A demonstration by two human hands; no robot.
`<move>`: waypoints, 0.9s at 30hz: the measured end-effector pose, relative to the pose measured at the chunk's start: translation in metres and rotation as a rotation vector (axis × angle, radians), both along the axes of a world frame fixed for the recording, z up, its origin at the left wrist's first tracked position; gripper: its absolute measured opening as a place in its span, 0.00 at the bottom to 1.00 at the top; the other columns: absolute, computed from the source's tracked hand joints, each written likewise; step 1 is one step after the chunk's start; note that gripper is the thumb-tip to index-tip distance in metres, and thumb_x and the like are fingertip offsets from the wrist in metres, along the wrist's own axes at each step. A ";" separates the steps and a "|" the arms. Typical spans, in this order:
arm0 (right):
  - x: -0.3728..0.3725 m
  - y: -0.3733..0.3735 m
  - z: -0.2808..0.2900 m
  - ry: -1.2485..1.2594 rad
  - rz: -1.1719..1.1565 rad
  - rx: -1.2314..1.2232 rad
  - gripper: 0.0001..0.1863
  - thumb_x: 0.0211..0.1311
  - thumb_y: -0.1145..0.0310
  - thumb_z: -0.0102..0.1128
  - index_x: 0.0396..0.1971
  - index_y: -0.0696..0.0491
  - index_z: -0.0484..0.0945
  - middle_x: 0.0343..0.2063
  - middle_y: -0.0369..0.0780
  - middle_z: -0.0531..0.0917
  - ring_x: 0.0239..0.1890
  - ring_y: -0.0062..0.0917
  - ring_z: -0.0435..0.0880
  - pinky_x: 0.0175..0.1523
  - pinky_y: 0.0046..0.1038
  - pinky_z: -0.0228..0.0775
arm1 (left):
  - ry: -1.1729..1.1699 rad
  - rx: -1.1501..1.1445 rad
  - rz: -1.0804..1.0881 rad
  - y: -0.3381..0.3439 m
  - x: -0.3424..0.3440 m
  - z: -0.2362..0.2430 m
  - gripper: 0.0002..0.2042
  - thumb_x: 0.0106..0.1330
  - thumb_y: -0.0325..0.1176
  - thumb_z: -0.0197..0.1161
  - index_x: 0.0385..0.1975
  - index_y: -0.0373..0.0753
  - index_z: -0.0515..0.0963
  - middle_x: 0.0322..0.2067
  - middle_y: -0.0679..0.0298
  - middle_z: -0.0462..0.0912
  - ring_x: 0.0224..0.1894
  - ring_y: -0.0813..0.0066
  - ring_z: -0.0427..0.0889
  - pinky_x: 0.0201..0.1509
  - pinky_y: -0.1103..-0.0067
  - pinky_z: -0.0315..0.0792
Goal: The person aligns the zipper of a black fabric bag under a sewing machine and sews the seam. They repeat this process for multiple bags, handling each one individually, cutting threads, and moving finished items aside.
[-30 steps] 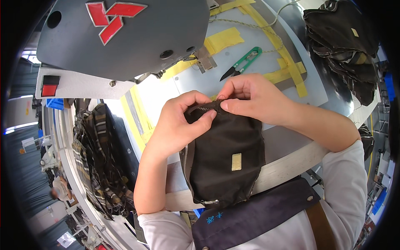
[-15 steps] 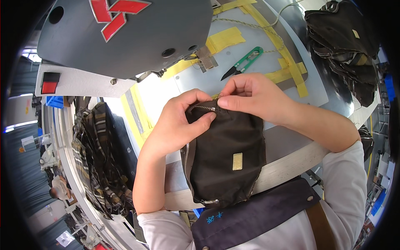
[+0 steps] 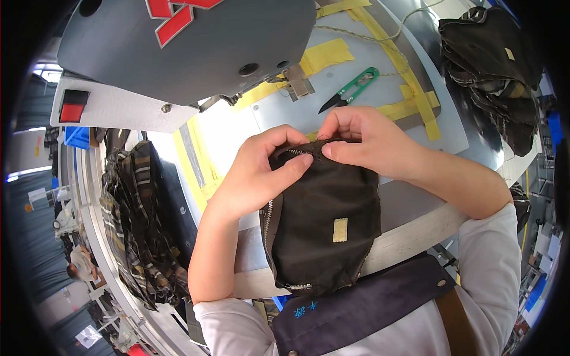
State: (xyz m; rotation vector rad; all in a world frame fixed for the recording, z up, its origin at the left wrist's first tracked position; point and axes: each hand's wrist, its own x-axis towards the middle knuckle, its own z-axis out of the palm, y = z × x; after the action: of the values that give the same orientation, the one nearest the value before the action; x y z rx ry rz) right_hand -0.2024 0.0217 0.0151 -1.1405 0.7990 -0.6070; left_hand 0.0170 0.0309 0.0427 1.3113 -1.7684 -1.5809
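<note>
A dark brown fabric bag piece with zippers along its edges and a pale rectangular patch lies over the table's front edge. My left hand grips its upper left corner, thumb on the zipper. My right hand pinches the top edge just beside it, fingertips close to the left hand's. Beyond my hands lie green-handled thread snips with dark blades, closest to my right hand. The grey sewing machine head with red shapes stands above left, its metal foot behind my hands.
Yellow tape and a cord mark the worktable. Stacked dark fabric pieces lie at back right. Plaid and dark fabric hangs along the left, near a blue bin. Another person is at work in the distant left.
My hands and the bag piece have shifted slightly right in the picture, with small finger movements at the zipper corner; both still grip it. The machine also appears higher and further right.
</note>
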 end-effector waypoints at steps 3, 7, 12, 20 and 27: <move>0.001 0.001 0.001 -0.018 -0.027 0.040 0.07 0.60 0.72 0.62 0.37 0.57 0.76 0.34 0.33 0.80 0.37 0.13 0.77 0.44 0.18 0.69 | -0.002 0.028 -0.003 -0.001 0.002 -0.001 0.09 0.61 0.32 0.63 0.35 0.33 0.78 0.25 0.71 0.77 0.28 0.88 0.69 0.32 0.86 0.66; 0.002 0.001 0.003 -0.040 -0.051 0.076 0.09 0.61 0.71 0.61 0.37 0.59 0.78 0.32 0.34 0.81 0.35 0.13 0.78 0.42 0.17 0.70 | 0.017 0.051 0.005 -0.002 0.003 -0.002 0.09 0.62 0.32 0.63 0.36 0.33 0.78 0.24 0.73 0.76 0.25 0.90 0.68 0.27 0.87 0.64; 0.000 0.000 0.006 0.010 -0.042 0.082 0.07 0.64 0.67 0.61 0.33 0.55 0.77 0.30 0.30 0.80 0.34 0.10 0.75 0.40 0.16 0.67 | -0.047 0.022 -0.015 -0.003 0.002 0.004 0.09 0.63 0.32 0.63 0.37 0.33 0.77 0.25 0.71 0.77 0.27 0.88 0.70 0.29 0.86 0.66; 0.003 0.003 0.008 0.025 -0.057 0.024 0.09 0.64 0.65 0.61 0.30 0.55 0.77 0.26 0.29 0.79 0.29 0.08 0.73 0.34 0.14 0.65 | -0.025 -0.141 -0.024 0.001 0.001 0.006 0.14 0.56 0.20 0.66 0.41 0.34 0.72 0.38 0.66 0.76 0.42 0.79 0.76 0.52 0.80 0.71; 0.002 0.005 0.003 0.070 -0.025 0.062 0.09 0.64 0.65 0.61 0.28 0.53 0.77 0.23 0.26 0.76 0.27 0.07 0.69 0.31 0.14 0.59 | -0.012 -0.194 -0.106 0.000 0.005 0.004 0.15 0.55 0.18 0.65 0.41 0.34 0.71 0.39 0.64 0.76 0.44 0.78 0.77 0.53 0.80 0.71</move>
State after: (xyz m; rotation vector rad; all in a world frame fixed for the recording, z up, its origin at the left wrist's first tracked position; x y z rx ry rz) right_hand -0.1999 0.0269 0.0180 -1.1008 0.8869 -0.5617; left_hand 0.0215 0.0309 0.0470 1.1547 -1.9728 -1.4154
